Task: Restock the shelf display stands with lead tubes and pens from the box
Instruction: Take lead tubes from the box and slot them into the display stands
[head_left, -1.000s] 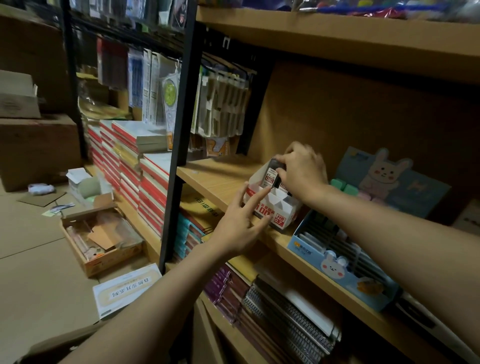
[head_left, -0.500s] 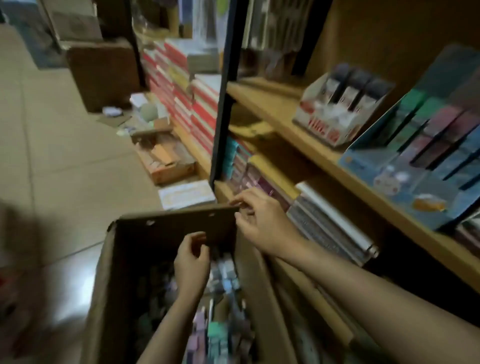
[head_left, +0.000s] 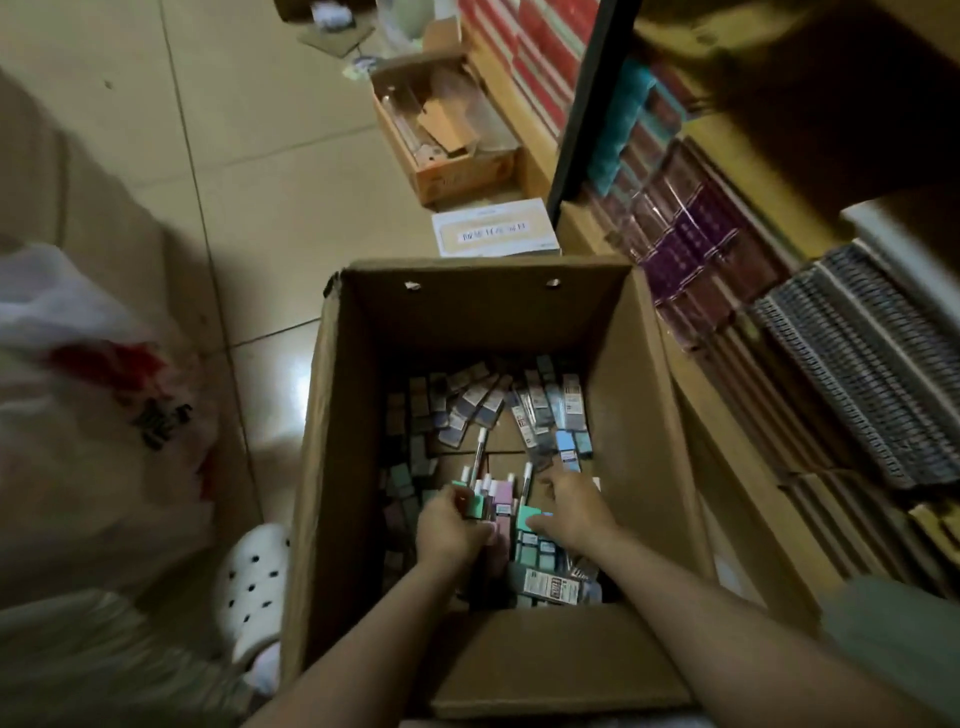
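A large open cardboard box (head_left: 358, 415) stands on the floor below me, its bottom covered with several small lead tubes (head_left: 524, 405) in grey, blue, green and pink, plus a few pens (head_left: 479, 454). Both my hands are down inside it. My left hand (head_left: 451, 530) grips a bunch of tubes and pens (head_left: 480, 501) that stick up from its fingers. My right hand (head_left: 574, 512) lies on the pile beside it, fingers curled over a teal tube (head_left: 530, 518). The display stands are out of view.
Shelves with stacked notebooks (head_left: 691, 249) and spiral pads (head_left: 852, 364) run along the right. On the floor beyond the box lie a white labelled pack (head_left: 493, 228) and a smaller open carton (head_left: 441, 135). A white plastic bag (head_left: 88, 395) sits left; my white clog (head_left: 254, 582) is beside the box.
My view dropped from the shelf stands to the box. Both hands left the red-and-white stand and went into the box; the left one now holds a bunch of tubes and pens.
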